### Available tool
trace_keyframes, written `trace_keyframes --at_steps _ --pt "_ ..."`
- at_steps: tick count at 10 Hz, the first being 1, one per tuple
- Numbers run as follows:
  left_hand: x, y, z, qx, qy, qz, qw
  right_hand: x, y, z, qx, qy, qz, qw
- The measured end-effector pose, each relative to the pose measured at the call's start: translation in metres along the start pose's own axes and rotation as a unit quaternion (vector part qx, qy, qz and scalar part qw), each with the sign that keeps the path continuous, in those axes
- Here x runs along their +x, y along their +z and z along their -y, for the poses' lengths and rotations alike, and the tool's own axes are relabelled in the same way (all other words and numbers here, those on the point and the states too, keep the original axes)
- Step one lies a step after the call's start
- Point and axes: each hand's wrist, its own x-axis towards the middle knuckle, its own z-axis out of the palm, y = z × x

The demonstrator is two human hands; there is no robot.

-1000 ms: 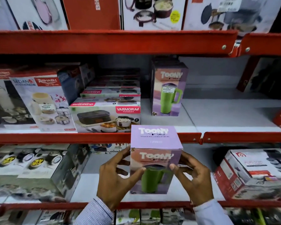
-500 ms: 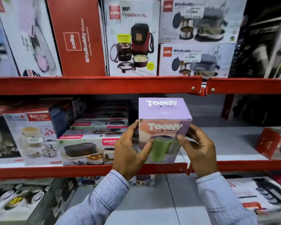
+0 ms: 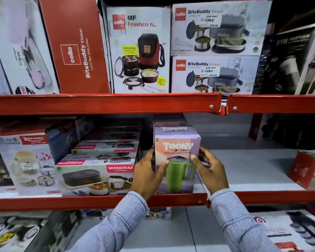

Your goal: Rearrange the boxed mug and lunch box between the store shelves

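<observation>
A: Mug box [image 3: 176,159] sits on middle shelf [image 3: 98,201], just right of Varmora lunch box [image 3: 96,174].

B: Left hand [image 3: 146,176] and right hand [image 3: 210,168] clamp its sides; slide it back squarely, then release.

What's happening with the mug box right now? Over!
Left hand and right hand grip the mug box sides. Box on middle shelf, beside lunch box. Nothing blocking.

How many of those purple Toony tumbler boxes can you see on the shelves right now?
2. The front Toony box sits at the middle shelf's edge, held between the left hand and right hand. The second Toony box peeks out directly behind it. More may be hidden.
</observation>
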Motion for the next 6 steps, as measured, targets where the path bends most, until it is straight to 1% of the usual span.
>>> trace_keyframes --at_steps 2,5,6 --pt "0.005 0.0 0.0 0.024 -0.005 0.005 1.0 0.005 0.002 0.001 -0.022 0.018 0.009 1.0" --pt "0.005 -0.006 -0.002 0.03 -0.017 0.022 0.999 0.006 0.006 0.004 -0.018 0.024 0.012 0.999" --pt "0.002 -0.008 -0.003 0.033 -0.004 0.008 0.999 -0.002 0.004 0.012 -0.029 0.028 -0.027 0.999"
